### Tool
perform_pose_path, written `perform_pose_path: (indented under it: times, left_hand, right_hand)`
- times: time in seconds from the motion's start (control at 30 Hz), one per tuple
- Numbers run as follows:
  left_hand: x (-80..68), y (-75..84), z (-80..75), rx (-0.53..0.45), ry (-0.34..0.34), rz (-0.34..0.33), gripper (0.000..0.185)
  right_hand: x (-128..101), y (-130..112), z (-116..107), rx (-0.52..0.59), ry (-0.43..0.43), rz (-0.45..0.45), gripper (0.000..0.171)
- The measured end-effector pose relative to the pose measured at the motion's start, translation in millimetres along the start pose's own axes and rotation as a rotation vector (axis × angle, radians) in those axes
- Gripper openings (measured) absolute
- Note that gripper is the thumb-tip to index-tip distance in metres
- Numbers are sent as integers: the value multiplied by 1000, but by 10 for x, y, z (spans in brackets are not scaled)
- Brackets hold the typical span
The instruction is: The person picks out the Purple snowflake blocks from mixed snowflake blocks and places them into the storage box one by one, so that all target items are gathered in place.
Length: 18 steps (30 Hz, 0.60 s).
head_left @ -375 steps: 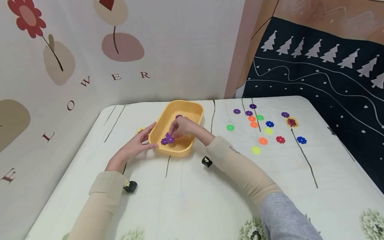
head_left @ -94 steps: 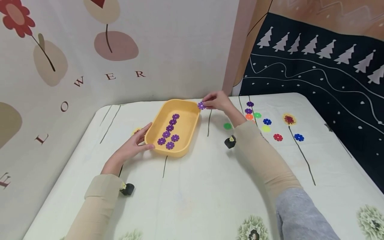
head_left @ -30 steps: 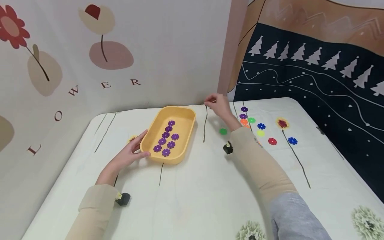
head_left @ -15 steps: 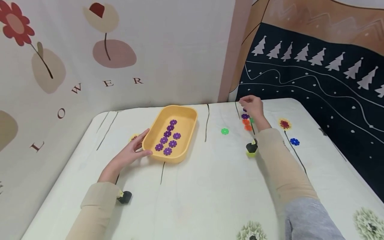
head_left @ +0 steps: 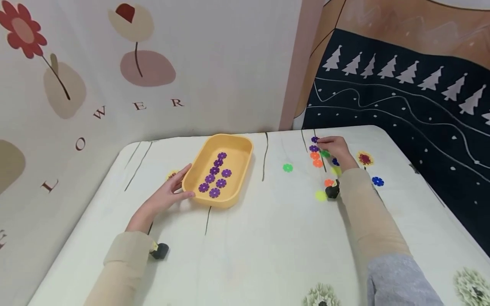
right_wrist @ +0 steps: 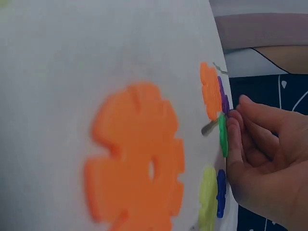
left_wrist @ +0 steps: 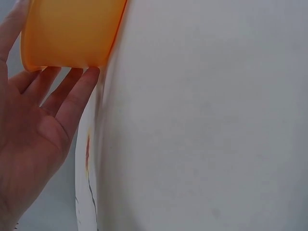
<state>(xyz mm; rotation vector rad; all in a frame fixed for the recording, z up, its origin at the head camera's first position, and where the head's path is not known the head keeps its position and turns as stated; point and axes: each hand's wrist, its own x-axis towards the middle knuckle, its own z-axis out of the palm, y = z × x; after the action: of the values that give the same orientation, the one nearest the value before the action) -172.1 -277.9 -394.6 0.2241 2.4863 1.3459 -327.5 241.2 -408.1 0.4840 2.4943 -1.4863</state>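
My left hand (head_left: 162, 199) holds the left end of a yellow tray (head_left: 242, 180), fingers along its outer wall and thumb at the near corner. Several purple flower-shaped discs (head_left: 215, 193) lie flat inside it, in two slanting rows. To the right, my right hand (head_left: 338, 149) reaches over the table, fingertips beside a dark purple disc (head_left: 314, 139). Another purple disc (head_left: 313, 148) lies just nearer. In the right wrist view the fingers (right_wrist: 262, 113) reach past a green disc (right_wrist: 223, 135), close to the purple edge. The left wrist view shows straight fingers (left_wrist: 79, 98) against the tray.
Orange discs (head_left: 317, 163) lie near the right hand, with a green disc (head_left: 288, 168) to their left. Yellow (head_left: 321, 196) and blue discs (head_left: 377, 181) lie around the right forearm. Patterned cloth walls stand behind the table.
Since 12.5 seconds ago, more purple discs lie in the tray. The right hand released one there, then moved right to the purple discs on the table. The left hand stays at the tray.
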Motion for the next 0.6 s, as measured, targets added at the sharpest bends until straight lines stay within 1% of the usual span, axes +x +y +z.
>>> perform_pose_path:
  times: [0.13,0.3,0.43,0.6]
  left_hand:
    - [21,-1,-19,2,-2,12,89]
    - [28,-33,-18,7,-1,16,89]
    - [25,-39,-11,3,-2,20,89]
    - [25,-33,5,-2,1,18,89]
  right_hand:
    - [9,-13,-11,-96,-41,-40,41]
    - [1,-33,18,-185,-77,-73,39]
    - [0,-33,19,-197,-79,-90,38]
    - [25,-13,-31,-153,-62,-111,36]
